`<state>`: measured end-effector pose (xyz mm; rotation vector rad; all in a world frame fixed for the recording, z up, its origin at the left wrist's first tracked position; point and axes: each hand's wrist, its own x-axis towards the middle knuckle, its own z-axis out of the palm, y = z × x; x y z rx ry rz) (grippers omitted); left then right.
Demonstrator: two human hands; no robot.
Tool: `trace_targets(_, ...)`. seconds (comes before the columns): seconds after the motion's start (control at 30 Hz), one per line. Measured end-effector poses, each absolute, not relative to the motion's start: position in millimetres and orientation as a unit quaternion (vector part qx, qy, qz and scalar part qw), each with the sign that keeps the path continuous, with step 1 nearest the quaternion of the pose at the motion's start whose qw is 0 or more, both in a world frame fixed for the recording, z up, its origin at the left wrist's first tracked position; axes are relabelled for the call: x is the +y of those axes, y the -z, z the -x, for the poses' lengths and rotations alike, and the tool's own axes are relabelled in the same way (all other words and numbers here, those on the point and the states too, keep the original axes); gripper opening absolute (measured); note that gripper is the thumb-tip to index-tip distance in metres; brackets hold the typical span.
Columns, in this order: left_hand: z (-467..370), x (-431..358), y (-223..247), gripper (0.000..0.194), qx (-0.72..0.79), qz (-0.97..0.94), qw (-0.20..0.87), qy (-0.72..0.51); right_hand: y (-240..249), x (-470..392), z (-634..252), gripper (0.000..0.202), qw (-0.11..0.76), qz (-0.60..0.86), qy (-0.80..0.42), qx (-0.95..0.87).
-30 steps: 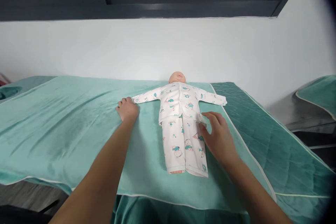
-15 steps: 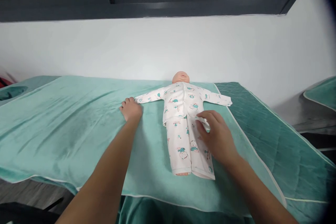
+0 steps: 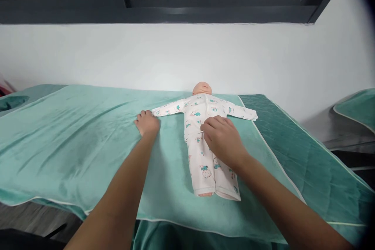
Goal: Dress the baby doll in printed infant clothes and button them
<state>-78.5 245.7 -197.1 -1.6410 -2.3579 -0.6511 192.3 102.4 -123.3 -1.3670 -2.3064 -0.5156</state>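
Note:
A baby doll [image 3: 202, 88] lies on its back on a light green cloth [image 3: 88, 144], dressed in a white printed top [image 3: 195, 115] with its sleeves spread and white printed trousers [image 3: 199, 168]. My left hand [image 3: 147, 122] rests on the cloth at the cuff of the left-side sleeve, fingers spread, holding nothing. Over the doll's waist, my right hand [image 3: 221, 136] has its fingers bent together at the lower front of the top. Its fingertips are partly hidden, and what they hold, if anything, cannot be made out.
A darker green quilted cover [image 3: 301, 156] lies to the right. Behind the bed stand a white wall [image 3: 146, 54] and a dark window frame [image 3: 205, 9] with bars. Another green padded edge [image 3: 357, 107] shows at the far right.
My right hand has moved left across the doll's waist, and its fingers have closed together. My left hand remains at the sleeve cuff. The view has shifted slightly.

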Motion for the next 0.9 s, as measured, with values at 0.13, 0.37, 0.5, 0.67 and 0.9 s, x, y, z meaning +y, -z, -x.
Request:
trace_targets(0.13, 79, 246, 198, 0.035, -0.792, 0.557, 0.099, 0.227, 131, 93, -200, 0.021, 0.222, 0.510, 0.162, -0.816)
trace_targets(0.37, 79, 245, 197, 0.035, -0.794, 0.556, 0.093, 0.227, 140, 78, -197, 0.022, 0.231, 0.536, 0.106, -0.805)
trace_targets(0.5, 79, 245, 195, 0.036, -0.797, 0.554, 0.084, 0.223, 141, 71, -201, 0.031, 0.272, 0.535, 0.095, -0.794)
trace_targets(0.67, 79, 246, 195, 0.036, -0.795, 0.555, 0.078, 0.233, 149, 59, -203, 0.036, 0.269, 0.531, 0.059, -0.801)
trace_targets(0.9, 80, 244, 193, 0.035, -0.786, 0.555, 0.047, 0.268, 174, -1, -231, 0.038, 0.318, 0.516, 0.041, -0.794)
